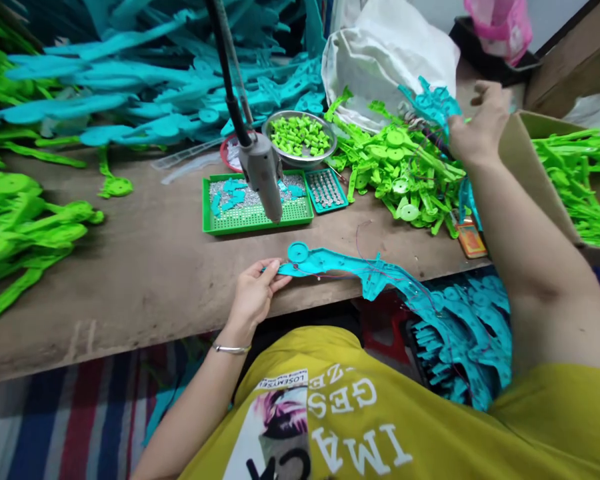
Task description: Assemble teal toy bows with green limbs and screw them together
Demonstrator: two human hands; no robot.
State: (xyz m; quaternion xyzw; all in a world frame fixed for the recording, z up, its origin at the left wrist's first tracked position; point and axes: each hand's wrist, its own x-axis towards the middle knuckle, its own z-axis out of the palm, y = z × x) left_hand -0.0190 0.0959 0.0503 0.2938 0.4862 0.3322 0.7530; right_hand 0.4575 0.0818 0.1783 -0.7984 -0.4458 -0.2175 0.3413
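Note:
My left hand (254,293) pinches the left end of a long, curved blue plastic shell half (325,260), which shows its hollow inside. Near the pinched end the shell has a round ring-shaped cup, and thin dark red wires run along it. Its right end reaches over the table's front edge. My right hand (483,123) is raised at the upper right, thumb and fingers apart, beside a bunch of blue plastic pieces (433,103). Nothing shows between its fingers. Above the shell hangs a grey electric screwdriver (265,173), tip downward.
A green tray (257,227) holds screws and small blue parts; a small teal tray (326,191) holds round metal cells. Behind them stands a metal bowl (300,159) of green pieces. Green shells (400,160) are heaped at right, near a cardboard box (540,173). Blue shells (155,87) pile up behind.

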